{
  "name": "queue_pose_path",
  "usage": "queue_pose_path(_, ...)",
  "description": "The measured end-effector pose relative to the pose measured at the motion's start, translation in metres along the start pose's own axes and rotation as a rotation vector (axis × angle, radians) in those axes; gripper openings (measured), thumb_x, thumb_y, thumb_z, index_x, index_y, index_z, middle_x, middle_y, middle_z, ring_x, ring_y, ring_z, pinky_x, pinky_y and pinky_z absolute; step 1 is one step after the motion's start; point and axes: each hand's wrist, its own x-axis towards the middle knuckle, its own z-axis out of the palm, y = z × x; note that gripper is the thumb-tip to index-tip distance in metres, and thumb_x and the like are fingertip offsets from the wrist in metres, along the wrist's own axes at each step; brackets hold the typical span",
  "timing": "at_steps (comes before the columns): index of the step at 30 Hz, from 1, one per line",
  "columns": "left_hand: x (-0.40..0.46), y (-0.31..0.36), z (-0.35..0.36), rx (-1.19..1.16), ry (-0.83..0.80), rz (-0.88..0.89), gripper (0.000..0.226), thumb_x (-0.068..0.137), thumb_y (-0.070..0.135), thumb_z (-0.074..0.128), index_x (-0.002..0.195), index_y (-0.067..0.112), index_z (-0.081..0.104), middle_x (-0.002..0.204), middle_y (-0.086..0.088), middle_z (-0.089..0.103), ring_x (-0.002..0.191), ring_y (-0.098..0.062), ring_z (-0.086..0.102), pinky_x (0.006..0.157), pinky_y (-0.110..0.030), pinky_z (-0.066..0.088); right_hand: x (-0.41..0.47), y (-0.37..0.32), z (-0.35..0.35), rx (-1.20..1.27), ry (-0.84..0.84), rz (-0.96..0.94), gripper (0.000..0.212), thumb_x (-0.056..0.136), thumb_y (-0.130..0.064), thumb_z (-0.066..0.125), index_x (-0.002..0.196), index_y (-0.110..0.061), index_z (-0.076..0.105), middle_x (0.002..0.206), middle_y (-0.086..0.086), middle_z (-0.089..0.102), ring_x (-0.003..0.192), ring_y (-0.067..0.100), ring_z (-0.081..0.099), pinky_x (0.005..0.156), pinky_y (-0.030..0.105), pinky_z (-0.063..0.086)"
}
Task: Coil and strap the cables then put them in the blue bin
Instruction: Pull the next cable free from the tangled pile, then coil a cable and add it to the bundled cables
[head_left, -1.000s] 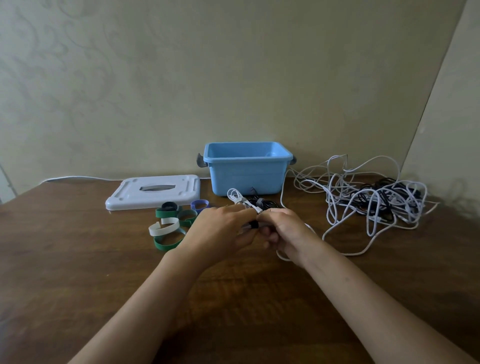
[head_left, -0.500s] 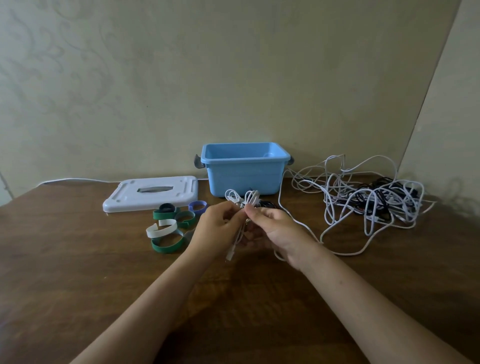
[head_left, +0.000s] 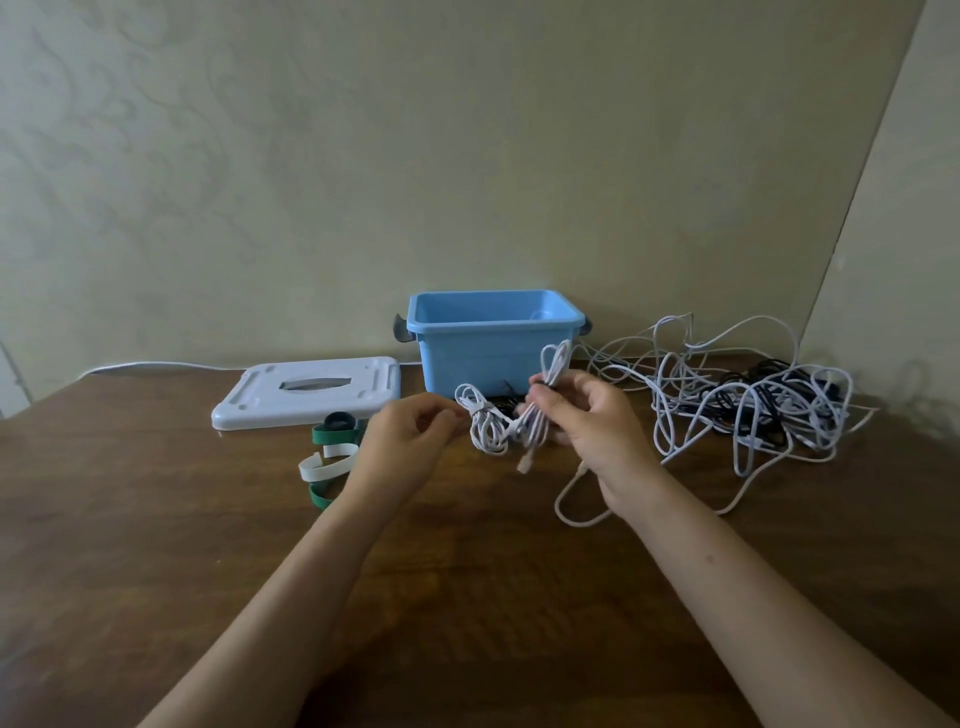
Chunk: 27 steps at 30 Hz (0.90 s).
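Cables, white and black, thin, round-sheathed, flexible.

Item 1: coiled white cable bundle (head_left: 540, 415). Held in the air above the brown wooden bench (head_left: 156, 519), just in front of the blue plastic bin (head_left: 483, 348). One loop end stands up past the fingers; a plug end hangs loose below. A dark band seems to sit at the grip, but whether a strap is fastened cannot be told.

Item 2: smaller coil of white cable (head_left: 480, 423), just left of item 1 and close to the left fingertips. Whether it rests on the bench or hangs cannot be told.

Item 3: loose tangle of white and black cables (head_left: 748, 410), on the bench to the right of the bin, uncoiled.

Handling, judged: light, limp, springy; loops likely to slacken if released unstrapped. Best taken round the waist of the coil, where all turns cross, never by a plug end. Smooth sheath may slip; firm pinch advised.

Right hand (head_left: 587, 431): fingers and thumb curled round the middle of item 1, gripping it.

Left hand (head_left: 410, 441): fingers curled together, fingertips close to item 2; whether they pinch anything cannot be told.

Accessories: green, white and dark hook-and-loop straps (head_left: 332, 452), left of the hands. White plastic bin lid (head_left: 306, 389), flat, left of the bin.
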Motion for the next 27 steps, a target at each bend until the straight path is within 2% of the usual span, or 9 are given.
queue_pose_path(3, 0.0, -0.004, -0.003, 0.108, 0.009, 0.046, 0.018, 0.098, 0.02, 0.057, 0.101, 0.027, 0.073, 0.082, 0.018, 0.065, 0.064, -0.004, 0.06, 0.05, -0.009, 0.039, 0.016, -0.004, -0.012, -0.007, 0.074, -0.007, 0.012, 0.097, -0.027, 0.068, 0.104, -0.017, 0.068, 0.096, 0.003, 0.077, 0.093, 0.022, 0.076, 0.092, 0.046, 0.059)
queue_pose_path(9, 0.005, -0.012, -0.001, 0.276, -0.024, 0.119, 0.021, 0.099, 0.021, 0.056, 0.112, 0.024, 0.073, 0.105, 0.007, 0.069, 0.085, -0.006, 0.058, 0.069, -0.015, 0.04, 0.065, -0.004, -0.022, -0.787, 0.024, -0.002, 0.013, 0.095, -0.032, 0.068, 0.102, -0.021, 0.068, 0.097, -0.003, 0.072, 0.089, 0.015, 0.067, 0.077, 0.033, 0.053)
queue_pose_path(12, 0.006, -0.014, -0.002, 0.322, -0.046, 0.119, 0.023, 0.099, 0.019, 0.055, 0.114, 0.023, 0.072, 0.109, 0.006, 0.069, 0.088, -0.007, 0.056, 0.072, -0.016, 0.04, 0.085, 0.002, -0.018, -1.004, 0.03, 0.03, 0.018, 0.092, -0.035, 0.07, 0.098, -0.018, 0.07, 0.092, 0.001, 0.072, 0.085, 0.019, 0.067, 0.08, 0.039, 0.055)
queue_pose_path(15, 0.007, -0.019, -0.004, 0.427, -0.086, 0.106, 0.029, 0.098, 0.018, 0.053, 0.121, 0.027, 0.069, 0.12, 0.004, 0.064, 0.1, -0.01, 0.053, 0.082, -0.022, 0.044, 0.099, 0.011, -0.012, -1.144, -0.011, 0.092, 0.021, 0.091, -0.036, 0.07, 0.092, -0.015, 0.074, 0.083, 0.005, 0.073, 0.077, 0.021, 0.068, 0.065, 0.033, 0.05)
queue_pose_path(18, 0.006, -0.02, -0.006, 0.496, -0.113, 0.086, 0.033, 0.097, 0.018, 0.052, 0.123, 0.028, 0.068, 0.128, 0.003, 0.061, 0.114, -0.015, 0.054, 0.095, -0.028, 0.047, 0.107, 0.016, -0.002, -1.2, -0.05, 0.127, 0.028, 0.091, -0.036, 0.07, 0.086, -0.009, 0.076, 0.074, 0.009, 0.069, 0.062, 0.021, 0.058, 0.056, 0.03, 0.04)
queue_pose_path(21, 0.004, -0.017, -0.008, 0.52, -0.116, 0.114, 0.032, 0.098, 0.015, 0.05, 0.122, 0.024, 0.07, 0.128, 0.002, 0.062, 0.115, -0.015, 0.055, 0.096, -0.028, 0.047, 0.112, 0.017, 0.004, -1.16, -0.118, 0.201, 0.044, 0.094, -0.037, 0.069, 0.063, -0.009, 0.056, 0.058, 0.005, 0.044, 0.054, 0.019, 0.042, 0.054, 0.03, 0.03)
queue_pose_path(23, 0.003, -0.016, -0.009, 0.53, -0.109, 0.13, 0.032, 0.098, 0.016, 0.05, 0.121, 0.022, 0.071, 0.127, 0.0, 0.062, 0.113, -0.016, 0.056, 0.094, -0.029, 0.047, 0.114, 0.018, 0.004, -1.048, -0.182, 0.212, 0.04, 0.094, -0.038, 0.069, 0.078, -0.002, 0.069, 0.07, 0.009, 0.055, 0.066, 0.019, 0.051, 0.063, 0.031, 0.037)
queue_pose_path(25, 0.004, -0.017, -0.009, 0.524, -0.118, 0.125, 0.031, 0.099, 0.016, 0.05, 0.121, 0.022, 0.071, 0.126, 0.0, 0.062, 0.111, -0.016, 0.056, 0.092, -0.028, 0.047, 0.112, 0.02, 0.001, -0.935, -0.209, 0.196, 0.034, 0.094, -0.042, 0.069, 0.102, -0.011, 0.077, 0.096, 0.007, 0.072, 0.088, 0.021, 0.065, 0.073, 0.031, 0.045)
queue_pose_path(27, 0.005, -0.018, -0.007, 0.517, -0.126, 0.117, 0.03, 0.099, 0.017, 0.051, 0.121, 0.023, 0.07, 0.126, 0.001, 0.061, 0.11, -0.015, 0.055, 0.091, -0.026, 0.045, 0.109, 0.023, -0.001, -0.943, -0.193, 0.158, 0.032, 0.097, -0.045, 0.064, 0.108, -0.018, 0.076, 0.103, 0.003, 0.073, 0.094, 0.019, 0.066, 0.071, 0.03, 0.046)
